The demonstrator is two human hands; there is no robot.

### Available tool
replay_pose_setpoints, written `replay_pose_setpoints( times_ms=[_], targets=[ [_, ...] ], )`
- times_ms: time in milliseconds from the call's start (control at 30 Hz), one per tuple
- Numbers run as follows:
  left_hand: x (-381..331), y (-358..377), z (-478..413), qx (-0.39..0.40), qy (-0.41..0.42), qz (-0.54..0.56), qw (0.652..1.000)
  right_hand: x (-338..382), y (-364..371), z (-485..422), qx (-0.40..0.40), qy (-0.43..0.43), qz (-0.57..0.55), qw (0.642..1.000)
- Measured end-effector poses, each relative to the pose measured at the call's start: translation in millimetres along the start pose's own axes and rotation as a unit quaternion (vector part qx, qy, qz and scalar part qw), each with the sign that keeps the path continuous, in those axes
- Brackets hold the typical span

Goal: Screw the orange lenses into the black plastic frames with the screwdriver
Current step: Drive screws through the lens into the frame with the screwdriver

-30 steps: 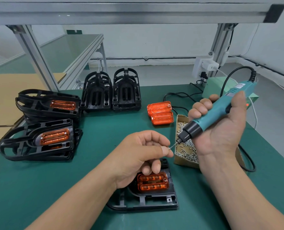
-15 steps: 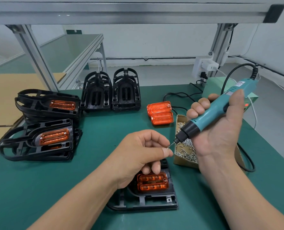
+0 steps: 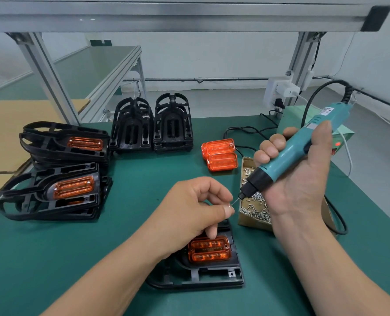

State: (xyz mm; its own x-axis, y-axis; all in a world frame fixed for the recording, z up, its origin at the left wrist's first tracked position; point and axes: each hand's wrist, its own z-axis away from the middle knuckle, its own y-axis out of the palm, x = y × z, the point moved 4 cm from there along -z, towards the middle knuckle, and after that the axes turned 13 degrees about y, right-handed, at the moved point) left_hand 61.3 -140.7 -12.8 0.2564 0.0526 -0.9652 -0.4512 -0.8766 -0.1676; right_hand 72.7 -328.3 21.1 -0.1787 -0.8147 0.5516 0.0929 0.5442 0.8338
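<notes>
A black plastic frame (image 3: 212,275) lies on the green mat near the front, with an orange lens (image 3: 208,250) seated in it. My left hand (image 3: 194,213) hovers over the frame and pinches a small screw (image 3: 230,205) between thumb and forefinger at the screwdriver's bit tip. One lower finger touches the lens's top edge. My right hand (image 3: 299,179) grips the teal electric screwdriver (image 3: 287,156), tilted with its bit pointing down-left. Two loose orange lenses (image 3: 220,155) lie behind.
A cardboard box of screws (image 3: 254,208) sits right of the frame, under the screwdriver. Stacks of frames with lenses (image 3: 59,190) stand at left, empty frames (image 3: 153,126) at the back. A green power supply (image 3: 291,120) and black cables (image 3: 336,222) are at the right.
The right hand and screwdriver drifted slightly; the bit tip stays at the screw pinched by the left hand. The frame and lens have not moved.
</notes>
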Motion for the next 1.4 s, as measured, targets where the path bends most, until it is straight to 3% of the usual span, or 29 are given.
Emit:
replay_pose_setpoints(
  times_ms=[367,800,933,1000,1100,1200,1400],
  targets=[
    [4,-2,0,-0.032,0.032,-0.074,0.996,-7,-3,-2,-0.038,0.004,0.005,0.999],
    [-4,-8,-1,0.005,0.011,0.02,1.0,-10,-9,-5,-0.059,0.041,-0.028,0.997],
    [-6,-26,-5,-0.035,0.028,-0.057,0.997,-9,-9,-5,-0.05,0.043,-0.027,0.997],
    [-4,-35,-7,-0.033,0.03,-0.171,0.984,-8,-8,-4,-0.038,0.046,-0.008,0.998],
    [0,-39,-5,0.047,0.002,-0.316,0.948,-12,-5,-2,-0.007,0.064,0.026,0.998],
    [2,-39,-2,0.104,-0.028,-0.397,0.911,-17,-1,-1,0.031,0.087,0.064,0.994],
    [4,-30,0,0.163,-0.007,-0.516,0.841,-25,4,4,0.095,0.115,0.124,0.981]
  ],
)
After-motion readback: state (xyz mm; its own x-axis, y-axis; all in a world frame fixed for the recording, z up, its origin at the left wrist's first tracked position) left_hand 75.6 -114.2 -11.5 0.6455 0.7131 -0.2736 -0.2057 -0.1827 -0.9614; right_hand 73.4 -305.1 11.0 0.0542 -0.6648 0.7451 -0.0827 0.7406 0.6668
